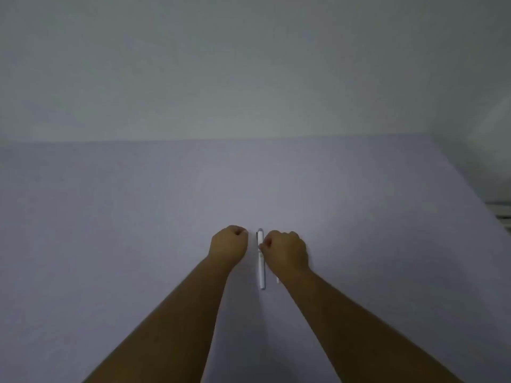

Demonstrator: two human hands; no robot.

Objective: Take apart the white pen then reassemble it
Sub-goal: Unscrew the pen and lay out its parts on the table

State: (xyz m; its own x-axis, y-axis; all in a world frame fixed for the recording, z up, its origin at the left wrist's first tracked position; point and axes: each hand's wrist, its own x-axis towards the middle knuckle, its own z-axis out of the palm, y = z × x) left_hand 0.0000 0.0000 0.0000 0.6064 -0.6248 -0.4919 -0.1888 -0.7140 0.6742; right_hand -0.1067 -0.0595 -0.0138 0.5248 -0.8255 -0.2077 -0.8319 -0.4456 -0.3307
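Observation:
The white pen (261, 268) lies on the pale table (138, 217), pointing away from me, its clip end at the far end. My left hand (228, 244) is a closed fist resting just left of the pen, a small gap apart, with nothing in it. My right hand (287, 251) is also curled shut on the pen's right side, and its fingertips touch the upper half of the barrel. A small white sliver (278, 279) shows beside my right wrist; I cannot tell what it is.
A plain wall (249, 64) rises behind the table's far edge. The table's right edge runs diagonally at the far right, with a slatted object (502, 214) beyond it.

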